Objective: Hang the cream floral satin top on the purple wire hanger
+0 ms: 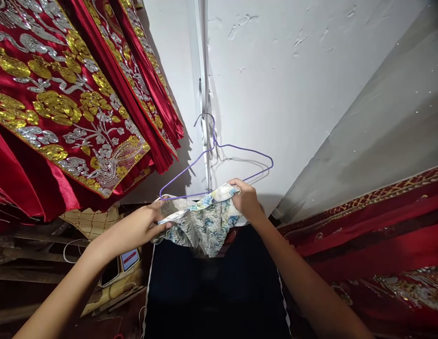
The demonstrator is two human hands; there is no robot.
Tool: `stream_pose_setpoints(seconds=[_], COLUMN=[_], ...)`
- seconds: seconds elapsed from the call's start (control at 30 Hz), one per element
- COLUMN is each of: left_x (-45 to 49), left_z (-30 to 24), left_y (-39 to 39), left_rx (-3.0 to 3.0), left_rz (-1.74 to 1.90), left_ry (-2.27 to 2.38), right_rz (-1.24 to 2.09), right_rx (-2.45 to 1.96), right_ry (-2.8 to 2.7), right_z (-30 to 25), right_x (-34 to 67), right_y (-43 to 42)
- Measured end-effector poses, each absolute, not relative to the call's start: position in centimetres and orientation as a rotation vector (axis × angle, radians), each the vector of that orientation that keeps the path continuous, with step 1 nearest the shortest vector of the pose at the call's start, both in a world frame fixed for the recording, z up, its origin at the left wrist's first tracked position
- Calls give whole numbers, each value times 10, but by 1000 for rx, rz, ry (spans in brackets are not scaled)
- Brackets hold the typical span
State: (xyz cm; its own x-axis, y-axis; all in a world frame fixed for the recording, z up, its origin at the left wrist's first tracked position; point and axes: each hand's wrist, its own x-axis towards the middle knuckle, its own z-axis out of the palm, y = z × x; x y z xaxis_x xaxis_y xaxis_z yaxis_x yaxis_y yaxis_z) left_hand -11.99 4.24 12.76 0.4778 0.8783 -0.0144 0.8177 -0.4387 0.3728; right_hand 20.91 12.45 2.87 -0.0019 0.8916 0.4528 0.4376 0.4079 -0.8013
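A purple wire hanger hangs by its hook in front of the white wall. Just below and against its lower bar is a gathered garment with a white, blue and green floral print. My left hand grips the garment's left edge, close to the hanger's left corner. On the other side, my right hand pinches the top edge of the cloth beside the lower bar. The cloth sags between both hands in folds. Whether any of it is looped over the hanger, I cannot tell.
Red garments with gold and silver embroidery hang at the upper left. Red fabric lies along the right. A metal upright runs down the wall. Two phones, one with a lit screen, rest at the lower left.
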Motion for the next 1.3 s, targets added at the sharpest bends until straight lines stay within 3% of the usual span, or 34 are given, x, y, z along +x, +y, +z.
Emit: stream_pose_setpoints(seconds=[0.13,0.47,0.63,0.73,0.87,1.03,1.3], left_x=[-129,-85,-83,-84,-83,-94,-103], left_z=[130,142,133,142,154,142,122], left_y=[50,105,121,119,122,137,146], left_rx=[2433,2372,2256,2105,1965,1927,1865], left_rz=[376,1122,1160,1178,1178,1282,1519], left_ry=[1504,1299,1295,1298,1277,1296,1398], right_rz=[615,685,507,561,717,654,1159], right_rx=[-1214,-1137,-1227,-1243,-1311,-1278,-1241], right_ry=[-1607,-1692,-1388,-1178,-1256,-1228,-1328], right_z=[32,39,31,42,68,77,101], right_x=[212,201,233,264,287,298,334], right_y=[121,98,95,110,134,138,111])
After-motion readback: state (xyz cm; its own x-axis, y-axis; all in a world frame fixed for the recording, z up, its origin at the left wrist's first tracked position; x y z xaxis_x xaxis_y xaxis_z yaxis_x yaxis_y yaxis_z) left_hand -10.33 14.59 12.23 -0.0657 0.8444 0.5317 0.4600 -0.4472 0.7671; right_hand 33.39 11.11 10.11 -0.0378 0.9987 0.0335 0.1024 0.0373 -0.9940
